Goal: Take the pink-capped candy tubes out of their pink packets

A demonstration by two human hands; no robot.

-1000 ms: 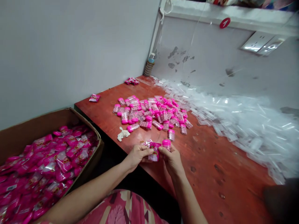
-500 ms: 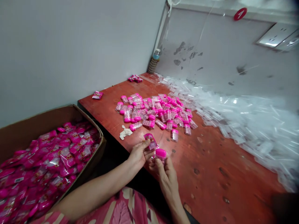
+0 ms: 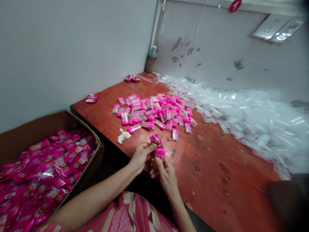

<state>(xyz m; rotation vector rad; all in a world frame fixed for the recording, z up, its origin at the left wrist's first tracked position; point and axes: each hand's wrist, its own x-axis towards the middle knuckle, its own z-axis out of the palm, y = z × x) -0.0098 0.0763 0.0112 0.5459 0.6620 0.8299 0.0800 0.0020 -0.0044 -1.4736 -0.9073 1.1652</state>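
Note:
A small pink printed packet (image 3: 156,140) is pinched between the thumb and fingers of my left hand (image 3: 142,157). Directly below the packet, touching or overlapping it, is a small container with a bright pink cap (image 3: 159,152), gripped by my right hand (image 3: 166,174); its lower part is hidden by the fingers. Both hands are close together over the table's front edge. Beyond them, a pile of clear containers with pink caps and pale pink contents (image 3: 154,112) lies on the red table (image 3: 205,190).
An open cardboard box (image 3: 98,141) of pink packages (image 3: 48,170) stands at left. Clear plastic pieces (image 3: 253,119) are heaped along the right wall. A whitish lump (image 3: 124,136), loose pink packets (image 3: 92,98) and a bottle in a woven holder (image 3: 151,59) are on the table.
The right hand has brought the pink-capped container up against the packet, its cap now just under it. The view has shifted slightly, so the scene sits further left.

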